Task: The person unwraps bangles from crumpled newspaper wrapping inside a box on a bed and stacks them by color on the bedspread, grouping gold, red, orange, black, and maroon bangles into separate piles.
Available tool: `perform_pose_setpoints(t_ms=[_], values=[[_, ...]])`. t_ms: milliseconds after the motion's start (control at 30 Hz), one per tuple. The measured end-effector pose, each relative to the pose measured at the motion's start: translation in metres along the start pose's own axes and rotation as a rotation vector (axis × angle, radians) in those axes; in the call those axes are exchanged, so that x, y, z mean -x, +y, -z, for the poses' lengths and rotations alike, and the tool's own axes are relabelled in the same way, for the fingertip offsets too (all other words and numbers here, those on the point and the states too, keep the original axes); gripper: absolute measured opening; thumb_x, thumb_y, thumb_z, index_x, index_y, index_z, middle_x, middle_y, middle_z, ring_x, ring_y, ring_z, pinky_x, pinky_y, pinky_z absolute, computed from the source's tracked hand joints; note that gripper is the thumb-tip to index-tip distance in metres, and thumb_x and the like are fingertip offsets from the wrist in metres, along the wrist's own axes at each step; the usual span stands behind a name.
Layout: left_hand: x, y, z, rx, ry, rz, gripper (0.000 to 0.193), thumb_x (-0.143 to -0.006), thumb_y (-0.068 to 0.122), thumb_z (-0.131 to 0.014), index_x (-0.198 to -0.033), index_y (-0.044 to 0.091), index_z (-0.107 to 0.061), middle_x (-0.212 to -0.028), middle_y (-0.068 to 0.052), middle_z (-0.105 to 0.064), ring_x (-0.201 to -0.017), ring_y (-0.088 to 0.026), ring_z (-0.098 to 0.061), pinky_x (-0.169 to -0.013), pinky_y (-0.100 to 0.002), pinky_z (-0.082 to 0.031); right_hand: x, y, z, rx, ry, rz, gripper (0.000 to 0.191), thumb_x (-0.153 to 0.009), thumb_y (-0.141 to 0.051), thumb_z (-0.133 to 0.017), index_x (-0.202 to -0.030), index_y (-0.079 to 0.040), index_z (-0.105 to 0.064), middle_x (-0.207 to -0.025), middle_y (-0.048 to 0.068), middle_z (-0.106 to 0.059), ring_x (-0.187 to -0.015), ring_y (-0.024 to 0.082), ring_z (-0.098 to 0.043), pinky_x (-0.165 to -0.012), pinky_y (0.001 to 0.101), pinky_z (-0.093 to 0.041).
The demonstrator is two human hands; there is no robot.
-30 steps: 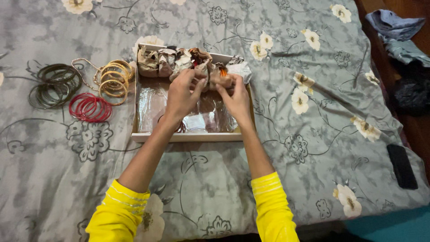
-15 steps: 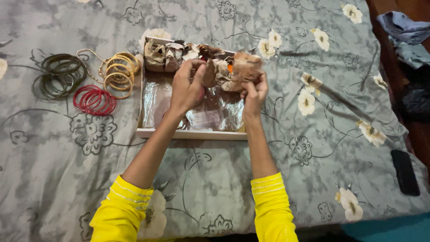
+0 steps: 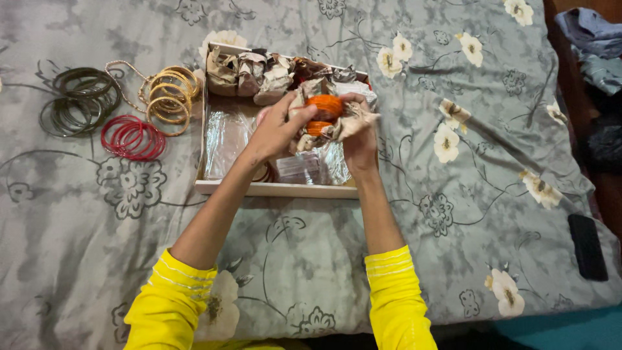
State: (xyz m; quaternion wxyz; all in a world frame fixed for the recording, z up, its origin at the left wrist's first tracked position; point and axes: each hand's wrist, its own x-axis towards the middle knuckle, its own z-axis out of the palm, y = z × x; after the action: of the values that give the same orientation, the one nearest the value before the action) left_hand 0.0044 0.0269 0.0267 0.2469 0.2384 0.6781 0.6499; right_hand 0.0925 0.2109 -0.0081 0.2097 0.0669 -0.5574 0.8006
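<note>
- Lying near the bed's (image 3: 453, 214) left edge: dark green bangles (image 3: 81, 100) in a loose ring, flat on the grey floral bedspread.
- Just right of them, red bangles (image 3: 133, 137) below and gold bangles (image 3: 170, 94) above; a thin beaded chain (image 3: 126, 87) curls beside the gold set.
- Shallow cardboard box (image 3: 272, 189) sits right of the gold and red sets, toward the bed's far edge; clear plastic wrap lines its floor.
- Crumpled paper bundles (image 3: 249, 72) fill the box's far end in a row.
- Left hand (image 3: 275, 129) raised over the box, fingers closed on the left side of a crumpled paper wrapper (image 3: 343, 123).
- Orange bangles (image 3: 324, 107) sit inside that wrapper, partly uncovered, held between both hands above the box's right half.
- Right hand (image 3: 359, 139) grips the wrapper's right side and underside, fingers curled shut around it.
- Both sleeves yellow.
- Black flat phone-like object (image 3: 587, 246) near the bed's right edge.
- Folded clothing (image 3: 593, 39) beyond the bed's far right corner.
</note>
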Motion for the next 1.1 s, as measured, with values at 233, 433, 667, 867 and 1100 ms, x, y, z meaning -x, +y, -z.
perform_pose_setpoints(t_ms=[233,433,667,867,1100], values=[[-0.009,-0.007,0.001,-0.097,0.196,-0.249,0.05,-0.098,0.051,-0.062,-0.123,0.007,-0.06,-0.095,-0.008,-0.073,-0.083,-0.017,-0.068,-0.076,-0.035,-0.055,-0.002,0.003,-0.004,0.255,-0.044,0.04,0.065,-0.097,-0.063,-0.054,-0.116,-0.001,-0.063,-0.101,0.003,-0.062,-0.094,0.014,-0.063,-0.085,0.0269,-0.052],[-0.012,-0.013,0.003,-0.249,0.335,-0.307,0.045,-0.098,0.048,-0.065,-0.112,0.005,-0.067,-0.092,-0.015,-0.075,-0.084,-0.027,-0.075,-0.076,-0.04,-0.055,-0.003,0.007,-0.011,0.774,-0.059,0.133,0.041,-0.088,-0.038,-0.077,-0.102,-0.001,-0.069,-0.106,0.007,-0.063,-0.099,0.022,-0.059,-0.09,0.0358,-0.049],[-0.011,-0.013,0.006,-0.441,0.394,-0.303,0.047,-0.097,0.049,-0.071,-0.107,0.003,-0.066,-0.087,-0.018,-0.073,-0.082,-0.034,-0.073,-0.072,-0.045,-0.055,-0.006,0.006,-0.021,1.251,-0.216,0.375,0.044,-0.066,-0.023,-0.086,-0.098,0.0,-0.068,-0.103,0.012,-0.062,-0.102,0.033,-0.055,-0.092,0.0418,-0.049],[-0.001,-0.011,0.005,-0.442,0.436,-0.529,0.048,-0.087,0.038,-0.083,-0.112,0.002,-0.064,-0.101,-0.015,-0.069,-0.081,-0.028,-0.071,-0.069,-0.038,-0.058,-0.006,0.01,-0.015,1.237,-0.054,0.204,0.036,-0.07,-0.018,-0.091,-0.087,0.001,-0.066,-0.085,0.011,-0.06,-0.091,0.03,-0.055,-0.08,0.0391,-0.047],[-0.004,-0.02,0.006,-0.533,0.409,-0.571,0.019,-0.09,0.015,-0.078,-0.1,0.002,-0.067,-0.096,-0.013,-0.068,-0.083,-0.03,-0.071,-0.071,-0.041,-0.057,-0.008,0.018,-0.012,0.975,-0.001,0.07,0.031,-0.076,-0.023,-0.091,-0.09,-0.002,-0.074,-0.084,0.006,-0.067,-0.085,0.018,-0.059,-0.078,0.0329,-0.049]])
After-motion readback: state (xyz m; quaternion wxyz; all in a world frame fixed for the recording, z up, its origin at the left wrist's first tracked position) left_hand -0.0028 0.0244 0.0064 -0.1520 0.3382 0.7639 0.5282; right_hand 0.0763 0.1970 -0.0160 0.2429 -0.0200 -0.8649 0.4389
